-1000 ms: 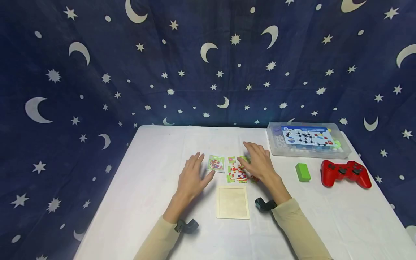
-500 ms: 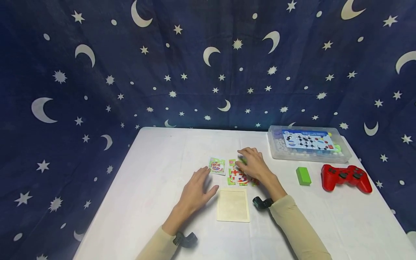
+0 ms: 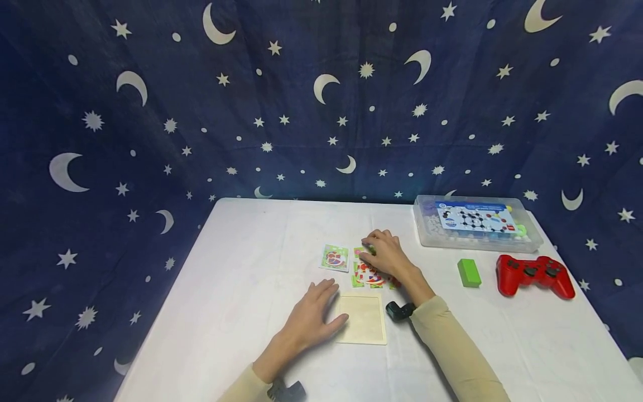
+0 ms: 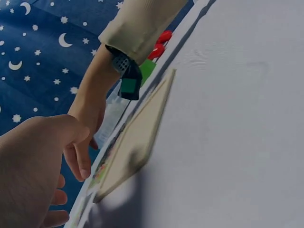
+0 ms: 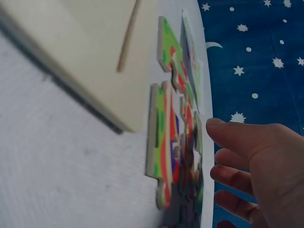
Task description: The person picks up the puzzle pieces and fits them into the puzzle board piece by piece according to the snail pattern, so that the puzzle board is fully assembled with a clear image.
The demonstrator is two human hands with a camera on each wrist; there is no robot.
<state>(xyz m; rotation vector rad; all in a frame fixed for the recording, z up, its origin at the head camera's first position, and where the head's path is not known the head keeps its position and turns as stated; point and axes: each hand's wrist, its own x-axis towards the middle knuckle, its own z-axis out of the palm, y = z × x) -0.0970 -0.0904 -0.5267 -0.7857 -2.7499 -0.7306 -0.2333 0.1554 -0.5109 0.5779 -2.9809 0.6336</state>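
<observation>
A pale wooden puzzle frame (image 3: 365, 318) lies flat on the white table in the head view. My left hand (image 3: 312, 317) hovers at its left edge, fingers spread and relaxed, with nothing in them. Beyond the frame lie several loose jigsaw pieces (image 3: 369, 274) in green, red and white. Over their far part hangs my right hand (image 3: 388, 255), fingers bent downward and hiding some pieces. In the right wrist view a gap shows between its fingers (image 5: 232, 175) and the pieces (image 5: 164, 133), and I see nothing held. A square picture card (image 3: 335, 258) lies left of the pieces.
At the back right stands a clear plastic box (image 3: 477, 223) with a molecule-model label. In front of it are a green block (image 3: 469, 273) and a red game controller (image 3: 534, 274). A dark starry cloth (image 3: 281, 100) hangs behind the table.
My left hand has drawn back from beside the picture card toward the wooden frame. My right hand has shifted slightly left over the pieces, its fingers bending more. The head view has tilted a little.
</observation>
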